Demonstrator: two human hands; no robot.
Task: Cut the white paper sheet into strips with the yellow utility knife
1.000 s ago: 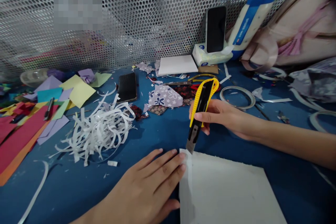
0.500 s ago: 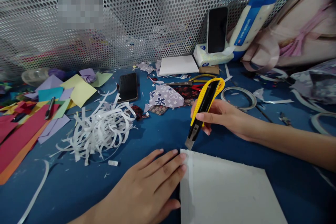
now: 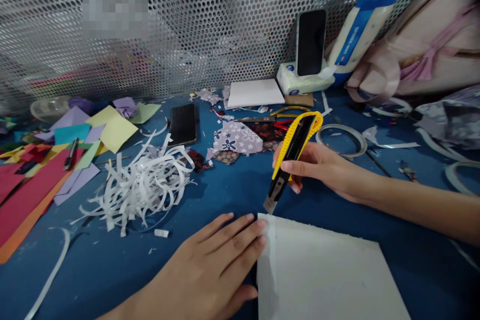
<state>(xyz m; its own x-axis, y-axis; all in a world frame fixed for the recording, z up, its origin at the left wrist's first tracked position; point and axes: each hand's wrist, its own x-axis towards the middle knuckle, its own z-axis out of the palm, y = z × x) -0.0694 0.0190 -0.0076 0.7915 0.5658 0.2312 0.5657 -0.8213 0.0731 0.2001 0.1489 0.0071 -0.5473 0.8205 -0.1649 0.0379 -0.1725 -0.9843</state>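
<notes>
A white board point(image 3: 330, 270) lies flat on the blue table at the lower right, with a strip of tape along its left edge. My left hand point(image 3: 217, 265) is spread flat, its fingertips resting on the board's upper left corner. In my right hand point(image 3: 315, 167) is a yellow and black utility knife point(image 3: 294, 145), tilted with its blade pointing down. The blade tip is at the board's top edge, close to my left fingertips; whether it touches the board I cannot tell.
A tangle of white paper strips point(image 3: 140, 185) lies left of centre, with coloured paper point(image 3: 45, 185) beyond. Further back are a phone point(image 3: 183, 124), patterned fabric scraps point(image 3: 236, 137), scissors point(image 3: 258, 119) and a white pad point(image 3: 256, 93). Tape rolls point(image 3: 341, 140) lie right; a perforated metal screen point(image 3: 210, 20) stands behind.
Almost nothing differs. The utility knife's blade tip has shifted very slightly left; my left hand and the board stay in place.
</notes>
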